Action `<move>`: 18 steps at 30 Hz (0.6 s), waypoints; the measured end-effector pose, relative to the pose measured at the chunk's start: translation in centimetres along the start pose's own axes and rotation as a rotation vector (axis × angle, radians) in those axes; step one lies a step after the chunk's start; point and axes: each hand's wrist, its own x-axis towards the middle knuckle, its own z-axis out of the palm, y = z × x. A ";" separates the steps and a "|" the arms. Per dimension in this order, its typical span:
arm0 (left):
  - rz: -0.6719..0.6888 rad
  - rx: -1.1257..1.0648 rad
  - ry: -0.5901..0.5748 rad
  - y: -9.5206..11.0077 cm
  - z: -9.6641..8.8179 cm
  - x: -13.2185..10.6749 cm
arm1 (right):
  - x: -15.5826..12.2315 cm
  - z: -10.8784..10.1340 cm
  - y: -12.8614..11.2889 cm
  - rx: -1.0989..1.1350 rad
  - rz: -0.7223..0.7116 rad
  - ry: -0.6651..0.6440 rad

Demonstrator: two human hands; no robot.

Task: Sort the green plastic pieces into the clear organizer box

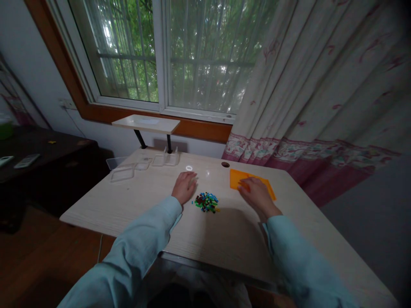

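A small heap of mixed plastic pieces (206, 202) in blue, green, dark red and yellow lies on the pale desk (154, 194). Just left of it, my left hand (185, 187) rests with its fingers stretched out, holding nothing that I can see. An orange flat tray or board (236, 176) lies beyond the heap to the right. My right hand (257, 196) is over the near part of this orange piece and covers some of it. Its fingertips are drawn together; whatever they may hold is too small or hidden to name.
Clear plastic boxes or lids (122, 173) stand at the desk's back left, by a small raised shelf (146, 122). A round cable hole (225, 164) is near the back edge. A patterned curtain (289, 107) hangs at the right. A dark table (41, 149) stands at the left.
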 end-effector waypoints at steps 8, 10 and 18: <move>-0.294 0.423 0.149 -7.2 -0.6 2.7 | -0.1 5.2 -1.8 0.078 0.127 -0.015; -0.298 0.447 0.100 -7.7 0.0 3.3 | -0.2 5.5 -1.8 0.094 0.113 -0.019; -0.345 0.492 0.011 -7.4 0.8 4.0 | -0.2 5.0 -2.1 0.117 0.104 -0.014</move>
